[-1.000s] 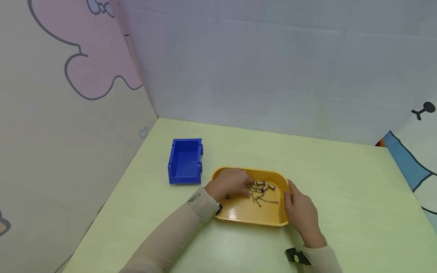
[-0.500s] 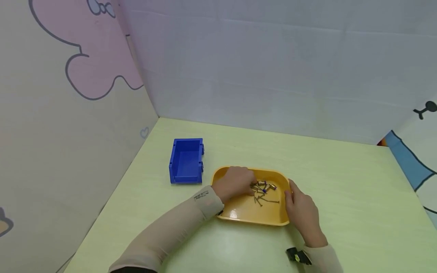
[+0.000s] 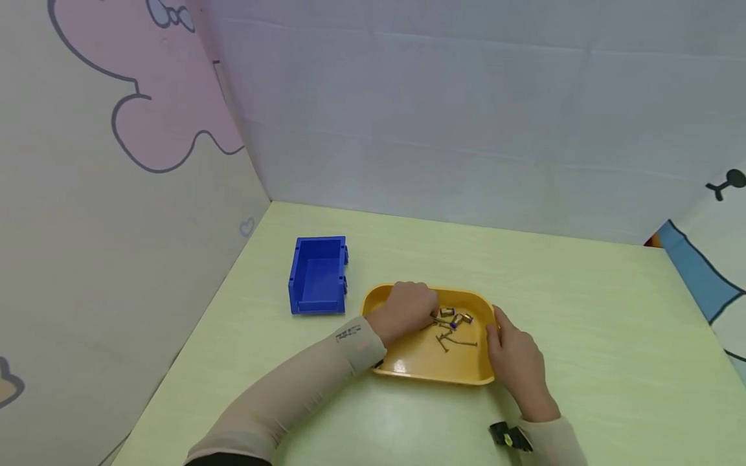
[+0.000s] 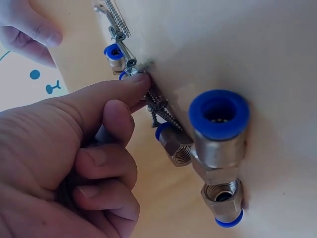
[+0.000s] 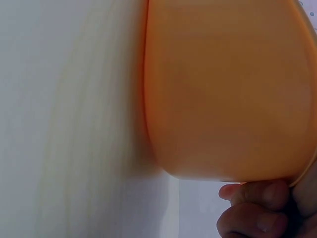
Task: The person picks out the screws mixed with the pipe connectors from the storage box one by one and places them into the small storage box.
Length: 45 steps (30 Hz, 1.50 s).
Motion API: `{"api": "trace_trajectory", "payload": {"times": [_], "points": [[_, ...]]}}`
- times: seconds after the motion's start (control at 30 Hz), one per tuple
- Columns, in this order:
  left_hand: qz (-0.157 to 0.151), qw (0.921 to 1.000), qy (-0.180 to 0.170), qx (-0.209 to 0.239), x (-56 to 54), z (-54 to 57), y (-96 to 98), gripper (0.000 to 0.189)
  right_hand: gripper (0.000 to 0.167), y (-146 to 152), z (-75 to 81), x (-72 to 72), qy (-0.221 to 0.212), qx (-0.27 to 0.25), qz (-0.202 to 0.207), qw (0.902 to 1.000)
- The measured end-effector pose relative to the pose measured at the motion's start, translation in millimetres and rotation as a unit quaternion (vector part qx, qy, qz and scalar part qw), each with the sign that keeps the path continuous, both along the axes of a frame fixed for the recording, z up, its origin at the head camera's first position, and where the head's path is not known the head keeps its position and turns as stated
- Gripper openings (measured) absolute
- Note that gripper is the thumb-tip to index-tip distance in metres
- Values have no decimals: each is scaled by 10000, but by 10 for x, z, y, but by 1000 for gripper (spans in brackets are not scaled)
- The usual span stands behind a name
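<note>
My left hand [image 3: 406, 312] reaches into the yellow tray [image 3: 431, 372], fingers curled. In the left wrist view, its thumb and index finger pinch at metal screws [image 4: 119, 34]; how many they hold is hidden. Several brass-coloured fittings with blue collars [image 4: 219, 131] lie by the fingertips. More loose screws [image 3: 463, 342] are spread over the tray floor, right of that hand. My right hand [image 3: 517, 366] grips the tray's right end, thumb at the rim. From the right wrist view, curled fingers [image 5: 257, 208] show beside the tray's outer wall [image 5: 223, 99].
A blue open-front bin [image 3: 317, 278] stands on the pale table [image 3: 583, 310], left of and behind the tray. Walls border the table at the back and left. A black strap [image 3: 508, 437] is by the right wrist.
My left hand has moved a little to the right inside the tray, its fingers drawing in over the screws. The right hand keeps its grip on the tray, which stays put.
</note>
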<state>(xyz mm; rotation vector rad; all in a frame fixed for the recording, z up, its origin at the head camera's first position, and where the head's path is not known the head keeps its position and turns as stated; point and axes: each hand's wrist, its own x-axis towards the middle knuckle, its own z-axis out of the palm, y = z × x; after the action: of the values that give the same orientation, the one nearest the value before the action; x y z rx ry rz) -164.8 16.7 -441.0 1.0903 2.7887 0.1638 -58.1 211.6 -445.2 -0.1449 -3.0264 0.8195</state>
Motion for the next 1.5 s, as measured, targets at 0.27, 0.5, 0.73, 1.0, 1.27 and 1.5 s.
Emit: {"api": "trace_trajectory", "payload": {"times": [0.27, 0.5, 0.73, 1.0, 1.27, 1.5], "points": [[125, 9999, 9, 115, -13, -6, -18, 42, 46, 0, -8, -5, 47, 31, 44, 10000], [234, 9984, -133, 495, 16, 65, -54, 43, 46, 0, -11, -16, -28, 42, 35, 10000], [240, 9962, -135, 828, 28, 76, -74, 42, 48, -1, -13, -15, 61, 105, 62, 9999], [424, 9947, -241, 906, 73, 205, -104, 15, 51, 2, 2, -4, -47, 247, 84, 9996], [691, 9918, -101, 1072, 105, 462, -218, 14, 54, -7, 32, 19, -116, 198, 77, 9997], [1128, 9824, -204, 1474, 110, 677, -356, 16, 55, 6, 0, 29, 84, 83, 68, 9999]]}}
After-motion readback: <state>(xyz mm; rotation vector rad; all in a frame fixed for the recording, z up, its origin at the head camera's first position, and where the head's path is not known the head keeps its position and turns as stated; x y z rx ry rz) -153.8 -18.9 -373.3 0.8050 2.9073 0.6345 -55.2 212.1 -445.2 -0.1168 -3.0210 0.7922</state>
